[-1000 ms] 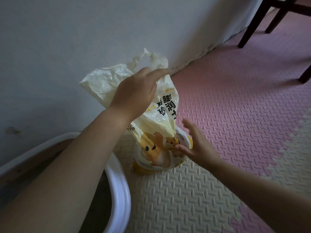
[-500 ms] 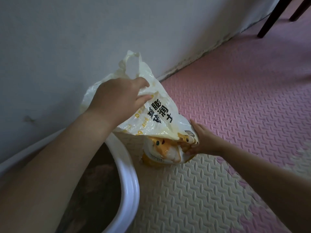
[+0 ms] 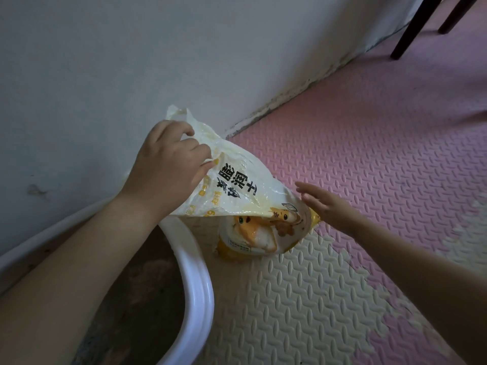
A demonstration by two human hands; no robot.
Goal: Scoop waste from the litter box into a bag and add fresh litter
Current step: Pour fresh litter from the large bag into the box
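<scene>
A yellow and white litter bag (image 3: 245, 191) with black lettering and a cartoon animal stands on the foam floor beside the wall. My left hand (image 3: 168, 164) grips its crumpled upper part and pulls it over toward the litter box. My right hand (image 3: 324, 204) hovers with straight fingers at the bag's lower right side, barely touching or just off it. The white litter box (image 3: 197, 280) sits at the lower left, its rim curving under the bag's top. Dark brownish litter (image 3: 137, 299) lies inside, partly hidden by my left forearm.
A grey wall (image 3: 131, 61) runs close behind the bag and box. Pink and cream foam mats (image 3: 369, 154) cover the floor to the right. Dark chair legs (image 3: 413, 27) stand at the top right corner.
My left hand has pulled the bag's top lower and toward the box. My right hand, which held the bag's lower corner half a second ago, has let go and its fingers are straight.
</scene>
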